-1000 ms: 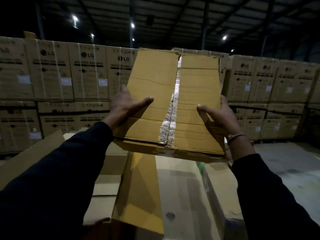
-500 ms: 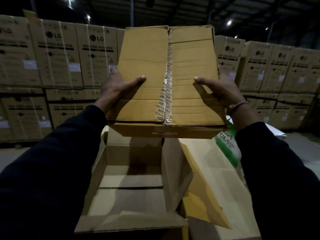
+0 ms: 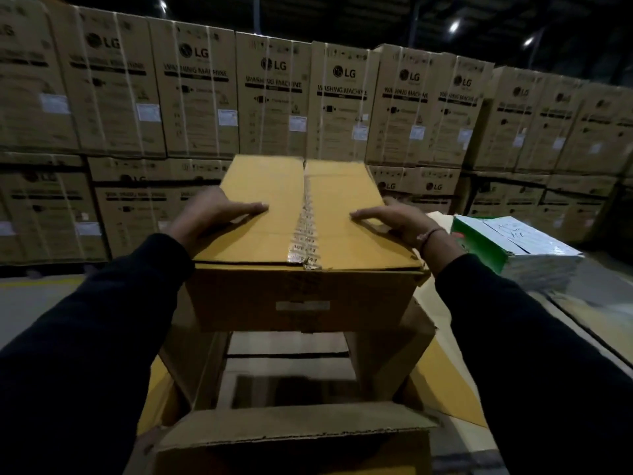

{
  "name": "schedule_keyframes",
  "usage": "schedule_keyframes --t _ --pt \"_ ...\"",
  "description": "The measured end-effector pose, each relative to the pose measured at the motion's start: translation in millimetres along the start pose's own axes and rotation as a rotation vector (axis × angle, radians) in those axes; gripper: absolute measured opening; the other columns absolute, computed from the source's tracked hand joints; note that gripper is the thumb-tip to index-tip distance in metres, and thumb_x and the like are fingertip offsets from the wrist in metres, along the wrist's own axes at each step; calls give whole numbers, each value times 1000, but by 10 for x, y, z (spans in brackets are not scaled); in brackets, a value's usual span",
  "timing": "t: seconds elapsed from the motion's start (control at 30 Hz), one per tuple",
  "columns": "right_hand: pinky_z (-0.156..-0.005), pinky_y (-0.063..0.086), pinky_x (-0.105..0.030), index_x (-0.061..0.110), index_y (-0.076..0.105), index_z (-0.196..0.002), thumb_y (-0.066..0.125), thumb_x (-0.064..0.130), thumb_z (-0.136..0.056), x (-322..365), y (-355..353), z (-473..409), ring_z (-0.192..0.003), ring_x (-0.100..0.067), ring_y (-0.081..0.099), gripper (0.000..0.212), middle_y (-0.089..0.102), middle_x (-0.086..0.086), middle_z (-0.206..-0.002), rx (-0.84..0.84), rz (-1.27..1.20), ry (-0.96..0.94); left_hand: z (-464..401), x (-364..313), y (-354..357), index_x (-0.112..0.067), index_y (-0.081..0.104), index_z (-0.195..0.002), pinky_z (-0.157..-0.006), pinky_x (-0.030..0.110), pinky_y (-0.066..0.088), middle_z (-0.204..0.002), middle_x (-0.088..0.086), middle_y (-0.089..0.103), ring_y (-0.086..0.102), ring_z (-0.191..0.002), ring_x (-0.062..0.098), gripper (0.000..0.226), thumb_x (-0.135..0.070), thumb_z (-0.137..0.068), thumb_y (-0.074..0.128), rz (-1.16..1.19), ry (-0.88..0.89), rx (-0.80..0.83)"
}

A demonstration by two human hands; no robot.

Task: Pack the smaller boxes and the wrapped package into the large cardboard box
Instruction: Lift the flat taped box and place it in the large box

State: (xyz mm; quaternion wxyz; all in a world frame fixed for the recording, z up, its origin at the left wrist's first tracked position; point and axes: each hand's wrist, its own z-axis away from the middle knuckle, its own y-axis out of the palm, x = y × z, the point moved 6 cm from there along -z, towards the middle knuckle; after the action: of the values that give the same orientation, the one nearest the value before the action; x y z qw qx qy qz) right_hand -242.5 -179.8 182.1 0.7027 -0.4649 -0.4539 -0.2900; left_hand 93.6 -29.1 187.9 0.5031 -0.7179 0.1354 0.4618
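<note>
I hold a taped brown cardboard box [image 3: 274, 217] level over the far part of the open large cardboard box [image 3: 294, 437]. My left hand [image 3: 212, 214] grips its left side with the thumb on top. My right hand [image 3: 394, 221] grips its right side the same way. The large box's flaps stand open around a dark, shadowed inside. A green and white wrapped package [image 3: 513, 248] lies to the right, apart from both boxes.
A wall of stacked LG washing machine cartons [image 3: 274, 97] fills the background. A flat sheet of cardboard [image 3: 582, 320] lies on the floor to the right, under the wrapped package. Grey floor shows at the left.
The taped box has come down from a tilted, raised hold to level, just above the large box's opening. My view has shifted so the wrapped package shows at the right.
</note>
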Motion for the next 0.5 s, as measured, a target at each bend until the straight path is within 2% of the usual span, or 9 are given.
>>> schedule_keyframes --t 0.03,0.1,0.17,0.2,0.23,0.3,0.33,0.4,0.5 --pt "-83 58 -40 18 54 -131 92 41 -74 -142 78 -33 -108 -29 64 72 63 -7 -121 17 14 40 -16 130 76 -17 60 -115 -72 36 52 -105 6 66 63 -92 23 79 -68 -60 86 -36 -37 18" --pt "-86 59 -42 16 57 -132 96 44 -66 -454 203 -112 -110 -33 67 81 66 -12 -125 40 45 138 -5 393 241 -15 56 -128 -90 46 55 -117 10 67 64 -103 28 95 -72 -57 85 -87 -82 63" --pt "-91 60 -45 16 58 -131 99 46 -59 -746 322 -180 -108 -34 70 88 70 -13 -122 67 57 216 15 593 407 -11 35 -152 -103 47 49 -140 13 58 57 -123 33 118 -68 -62 86 -97 -101 80" --pt "-92 61 -47 15 59 -130 100 45 -58 -873 383 -201 -105 -34 72 88 72 -13 -120 78 58 252 44 671 474 -10 25 -158 -105 46 48 -146 13 53 54 -128 34 126 -67 -64 87 -99 -111 75" --pt "-90 62 -46 14 60 -129 100 43 -59 -972 453 -209 -102 -34 74 86 73 -14 -117 91 56 275 67 758 564 -10 24 -158 -104 45 48 -146 12 52 54 -128 34 124 -65 -66 87 -94 -128 82" --pt "-79 63 -40 13 61 -122 96 40 -69 -1152 581 -228 -97 -31 74 69 74 -13 -112 112 60 311 122 921 737 -13 38 -151 -103 47 51 -140 11 58 58 -122 32 117 -67 -61 88 -56 -166 138" --pt "-77 62 -39 13 61 -118 92 39 -75 -1217 647 -215 -96 -29 73 60 73 -13 -111 130 62 326 133 1009 799 -15 43 -149 -102 48 52 -139 11 60 59 -120 31 120 -72 -52 88 -44 -191 161" --pt "-86 60 -40 13 60 -123 90 40 -78 -1376 736 -263 -103 -30 70 61 70 -13 -115 135 81 349 87 1202 927 -16 47 -145 -100 48 53 -137 10 60 60 -119 31 129 -80 -40 85 -65 -228 187" --pt "-85 56 -41 13 56 -125 87 39 -81 -1586 849 -313 -105 -30 65 60 66 -12 -115 117 94 372 120 1375 1100 -10 42 -146 -93 38 50 -140 12 57 58 -122 31 109 -70 -64 84 -92 -260 159"
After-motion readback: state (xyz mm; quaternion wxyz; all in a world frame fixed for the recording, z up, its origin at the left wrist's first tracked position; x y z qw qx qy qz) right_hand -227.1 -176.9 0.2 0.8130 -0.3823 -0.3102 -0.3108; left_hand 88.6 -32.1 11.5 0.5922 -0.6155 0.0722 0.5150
